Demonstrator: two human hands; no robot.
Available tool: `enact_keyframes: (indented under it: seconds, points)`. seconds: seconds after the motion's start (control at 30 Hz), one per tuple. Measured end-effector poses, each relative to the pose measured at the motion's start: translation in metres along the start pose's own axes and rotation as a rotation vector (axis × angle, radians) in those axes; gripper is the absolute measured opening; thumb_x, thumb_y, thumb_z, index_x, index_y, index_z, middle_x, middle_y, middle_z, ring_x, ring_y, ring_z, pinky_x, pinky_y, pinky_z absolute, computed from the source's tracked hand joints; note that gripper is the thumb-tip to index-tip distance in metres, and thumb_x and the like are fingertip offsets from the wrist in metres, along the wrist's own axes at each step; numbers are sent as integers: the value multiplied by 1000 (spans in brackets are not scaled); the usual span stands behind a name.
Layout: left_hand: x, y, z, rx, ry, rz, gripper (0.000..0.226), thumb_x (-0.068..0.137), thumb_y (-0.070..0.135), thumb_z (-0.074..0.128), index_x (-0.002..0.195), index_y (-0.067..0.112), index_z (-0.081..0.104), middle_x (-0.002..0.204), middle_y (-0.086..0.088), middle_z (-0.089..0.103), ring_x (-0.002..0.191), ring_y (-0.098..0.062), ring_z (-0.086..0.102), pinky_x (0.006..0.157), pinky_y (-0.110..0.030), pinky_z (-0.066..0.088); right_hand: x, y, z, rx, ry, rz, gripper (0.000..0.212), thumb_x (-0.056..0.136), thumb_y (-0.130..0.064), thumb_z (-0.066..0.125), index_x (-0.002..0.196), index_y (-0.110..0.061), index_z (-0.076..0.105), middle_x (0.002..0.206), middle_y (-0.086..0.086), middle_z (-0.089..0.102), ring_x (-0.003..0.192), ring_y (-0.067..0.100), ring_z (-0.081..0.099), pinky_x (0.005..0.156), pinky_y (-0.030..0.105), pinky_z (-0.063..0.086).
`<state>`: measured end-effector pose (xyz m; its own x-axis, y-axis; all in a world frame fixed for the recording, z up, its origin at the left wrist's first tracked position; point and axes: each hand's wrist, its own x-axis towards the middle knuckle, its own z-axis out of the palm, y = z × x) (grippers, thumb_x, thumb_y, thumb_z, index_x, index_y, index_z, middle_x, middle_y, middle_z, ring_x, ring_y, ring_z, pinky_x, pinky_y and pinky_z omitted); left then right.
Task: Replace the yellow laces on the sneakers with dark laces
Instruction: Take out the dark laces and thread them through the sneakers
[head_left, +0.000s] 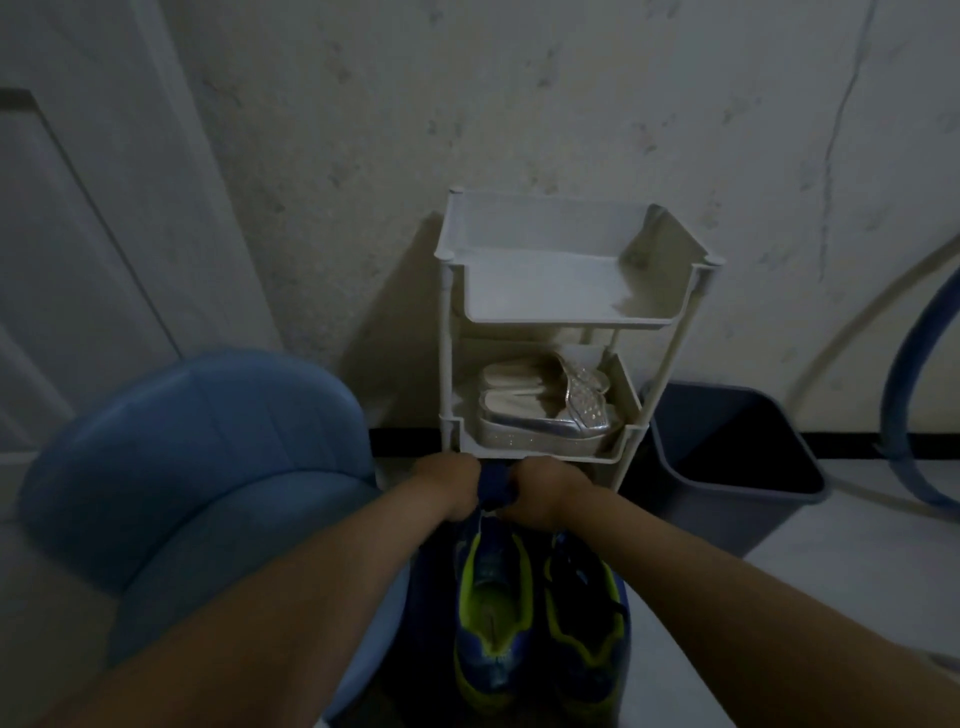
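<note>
The sneakers (540, 618) lie side by side just below both hands, heels toward the person, blue with yellow-green lining. The left hand (451, 487) and right hand (546, 492) meet knuckle to knuckle at the shoes' far end, both clenched around a blue part there; the fingers themselves are hidden. Both forearms reach straight forward. Right behind the hands stands a pale shoe rack (571, 312), its lower shelf's front edge almost touching them, with silver sandals (545, 410) on it. A blue chair (197, 457) stands left and a dark bin (737, 447) right.
</note>
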<state>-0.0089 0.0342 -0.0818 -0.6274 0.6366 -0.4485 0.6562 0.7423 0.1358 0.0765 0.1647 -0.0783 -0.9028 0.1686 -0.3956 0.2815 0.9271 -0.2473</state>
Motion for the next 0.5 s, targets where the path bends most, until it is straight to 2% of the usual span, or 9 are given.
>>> enact_keyframes:
  seconds: [0.07, 0.17, 0.2, 0.27, 0.33, 0.43, 0.5]
  points:
    - [3, -1, -2, 36, 10, -18, 11, 92, 16, 57, 91, 9, 64, 93, -10, 65, 84, -23, 64, 61, -29, 47, 3, 1, 5, -9, 7, -31, 47, 85, -48, 66, 123, -21, 63, 119, 5, 65, 107, 23, 61, 82, 30, 48]
    - [10, -7, -2, 28, 18, -68, 19, 91, 13, 54, 72, 12, 56, 77, -4, 57, 70, -18, 56, 51, -25, 41, 7, 2, 8, -13, 13, -53, 49, 84, -49, 67, 127, -26, 62, 125, 3, 63, 113, 23, 59, 91, 33, 50]
    - [10, -8, -4, 39, 26, -89, 17, 92, 13, 53, 76, 12, 57, 81, -4, 59, 73, -18, 56, 53, -26, 43, 8, 2, 8, -15, 11, -52, 48, 83, -50, 67, 126, -27, 63, 124, 2, 64, 113, 22, 59, 92, 34, 51]
    - [8, -12, -10, 87, 40, -137, 10, 93, 12, 53, 95, 9, 62, 98, -6, 63, 86, -20, 61, 67, -30, 51, 9, 4, 8, 0, 7, -62, 44, 83, -51, 67, 122, -30, 66, 123, 0, 65, 112, 21, 60, 94, 35, 50]
    - [3, -19, -16, 134, 59, -219, 16, 95, 11, 52, 106, 8, 63, 109, -6, 64, 98, -21, 63, 78, -31, 52, 9, 7, 9, 35, 1, -75, 41, 84, -51, 67, 120, -32, 67, 122, -2, 66, 113, 19, 59, 96, 33, 49]
    - [-6, -36, -22, 192, 105, -304, 17, 97, 10, 50, 105, 9, 65, 110, -4, 64, 103, -20, 62, 82, -29, 50, 11, 9, 10, 46, -2, -83, 41, 84, -51, 66, 120, -31, 68, 120, -3, 66, 112, 18, 60, 97, 35, 49]
    - [-10, -47, -24, 187, 101, -310, 15, 96, 10, 48, 95, 11, 63, 96, -2, 62, 96, -20, 61, 77, -29, 48, 12, 9, 10, 42, -23, -74, 41, 85, -51, 65, 121, -31, 67, 120, -3, 66, 112, 17, 60, 97, 36, 49]
